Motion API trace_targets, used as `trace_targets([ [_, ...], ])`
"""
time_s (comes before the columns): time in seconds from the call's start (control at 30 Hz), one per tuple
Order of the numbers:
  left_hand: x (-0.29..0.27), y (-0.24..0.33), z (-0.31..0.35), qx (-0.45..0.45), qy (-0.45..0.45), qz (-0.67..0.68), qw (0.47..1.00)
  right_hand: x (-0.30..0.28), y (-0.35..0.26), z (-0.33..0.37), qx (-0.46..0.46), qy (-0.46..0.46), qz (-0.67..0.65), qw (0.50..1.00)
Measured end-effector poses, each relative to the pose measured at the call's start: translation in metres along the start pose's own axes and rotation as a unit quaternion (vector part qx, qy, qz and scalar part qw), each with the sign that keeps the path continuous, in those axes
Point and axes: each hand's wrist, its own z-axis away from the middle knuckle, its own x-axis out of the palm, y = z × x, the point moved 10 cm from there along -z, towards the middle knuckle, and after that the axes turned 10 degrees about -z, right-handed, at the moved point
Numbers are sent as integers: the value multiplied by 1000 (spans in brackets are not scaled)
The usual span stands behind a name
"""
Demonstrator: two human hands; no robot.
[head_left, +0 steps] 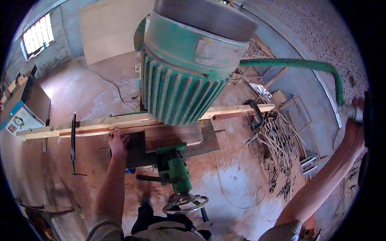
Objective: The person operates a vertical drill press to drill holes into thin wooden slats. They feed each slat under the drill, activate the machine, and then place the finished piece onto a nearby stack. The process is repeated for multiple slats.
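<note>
A big green motor housing (181,88) with ribbed sides fills the upper middle and hides part of the work under it. Below it, a long pale wooden beam (96,124) runs across the machine table (209,138). My left hand (118,142) is closed on a reddish wooden strip (86,133) along the beam's near side. A wooden block (173,135) lies between that strip and a green screw clamp (177,168) with a metal handwheel (185,205). Far to the right, my right hand (354,111) is wrapped round the lower end of a bent green lever (297,63), partly lost in the dark rim.
Black C-clamps stand at the beam's left (73,140) and right (257,114). A heap of wooden offcuts (279,148) covers the floor at right. A grey cabinet (30,106) stands at far left, and a pale board (106,30) leans on the back wall.
</note>
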Motion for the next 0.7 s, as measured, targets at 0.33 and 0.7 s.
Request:
trace_targets([
  [0.33, -2, -4, -6, -8, -4, -7, 1000, 7, 19, 150, -78, 202, -59, 975],
  [0.7, 0, -1, -5, -1, -26, 13, 1000, 11, 47, 233, -102, 233, -123, 959],
])
